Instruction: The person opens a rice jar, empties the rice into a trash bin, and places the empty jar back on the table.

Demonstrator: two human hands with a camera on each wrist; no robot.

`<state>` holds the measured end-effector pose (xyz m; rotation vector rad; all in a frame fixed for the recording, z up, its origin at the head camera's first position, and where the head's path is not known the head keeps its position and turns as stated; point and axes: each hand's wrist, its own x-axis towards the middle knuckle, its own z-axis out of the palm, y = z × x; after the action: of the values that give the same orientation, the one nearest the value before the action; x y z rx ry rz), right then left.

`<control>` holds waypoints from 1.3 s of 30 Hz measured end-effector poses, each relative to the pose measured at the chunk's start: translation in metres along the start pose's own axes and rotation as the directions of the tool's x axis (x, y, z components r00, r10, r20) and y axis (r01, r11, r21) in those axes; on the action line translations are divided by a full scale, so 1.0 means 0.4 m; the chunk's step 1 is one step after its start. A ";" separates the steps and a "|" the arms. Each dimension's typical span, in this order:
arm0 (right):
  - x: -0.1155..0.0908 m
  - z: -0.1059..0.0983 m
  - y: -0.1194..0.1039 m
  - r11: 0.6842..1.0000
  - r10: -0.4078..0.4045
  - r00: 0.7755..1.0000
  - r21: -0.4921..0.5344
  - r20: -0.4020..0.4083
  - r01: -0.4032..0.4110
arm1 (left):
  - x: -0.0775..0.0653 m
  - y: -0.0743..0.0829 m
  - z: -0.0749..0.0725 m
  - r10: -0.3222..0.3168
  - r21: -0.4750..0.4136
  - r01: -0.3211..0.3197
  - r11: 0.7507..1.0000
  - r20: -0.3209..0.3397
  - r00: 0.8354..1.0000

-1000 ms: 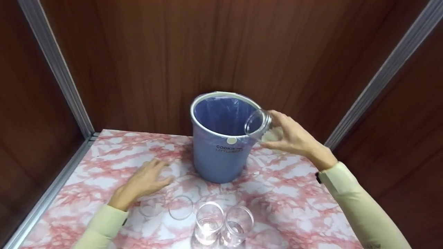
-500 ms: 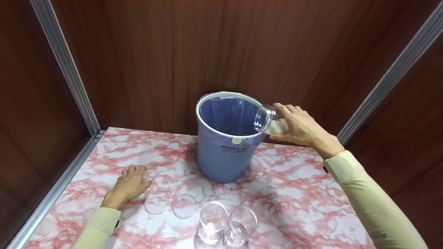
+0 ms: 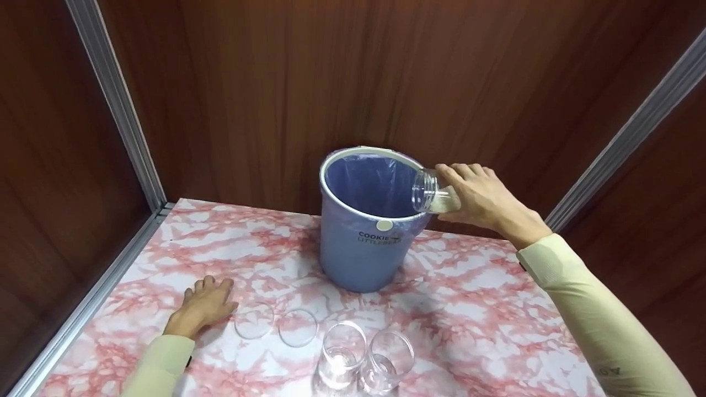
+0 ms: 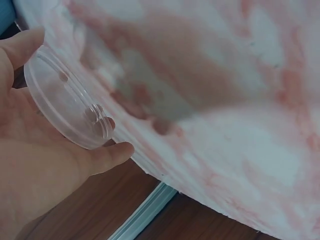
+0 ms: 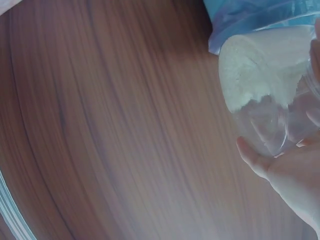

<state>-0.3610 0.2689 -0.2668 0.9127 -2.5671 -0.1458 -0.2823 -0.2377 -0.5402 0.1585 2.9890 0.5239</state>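
Observation:
My right hand [image 3: 477,193] grips a clear jar [image 3: 426,193] with off-white powder or grains [image 5: 247,70] inside. The jar lies tipped on its side, its mouth at the right rim of a blue trash can [image 3: 347,248] lined with a thin bag. Low over the left of the table, my left hand [image 3: 204,303] has its fingers spread round a clear round lid [image 4: 67,100]; the left wrist view shows the lid between thumb and fingers, while the head view hides it.
Two clear rings, likely lids [image 3: 253,321], lie flat right of my left hand. Two clear jars [image 3: 343,344] stand upright side by side at the front. Brown wood panels [image 3: 248,99] enclose the marbled table [image 3: 265,375] behind and at both sides.
The right hand has drawn the jar slightly back and tilted it further level at the bin's rim. My left hand has moved left and down toward the table. The head view has shifted slightly.

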 end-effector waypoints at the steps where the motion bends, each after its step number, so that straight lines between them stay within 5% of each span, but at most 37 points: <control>1: 0.001 0.000 0.000 1.000 -0.002 1.000 -0.007 0.003 0.002 | -0.001 -0.002 0.003 0.005 0.006 -0.005 1.000 0.004 1.000; 13: 0.032 -0.011 0.001 0.997 -0.028 1.000 -0.076 0.010 0.028 | 0.001 -0.003 0.024 0.016 0.014 -0.015 1.000 -0.054 0.998; 39: 0.048 -0.001 0.006 0.989 -0.093 0.996 -0.114 0.001 0.092 | -0.010 -0.011 0.048 0.024 -0.005 -0.024 1.000 -0.074 0.997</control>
<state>-0.3758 0.2586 -0.2593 0.9880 -2.4844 -0.3130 -0.2762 -0.2357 -0.5594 0.1788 3.0609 0.5533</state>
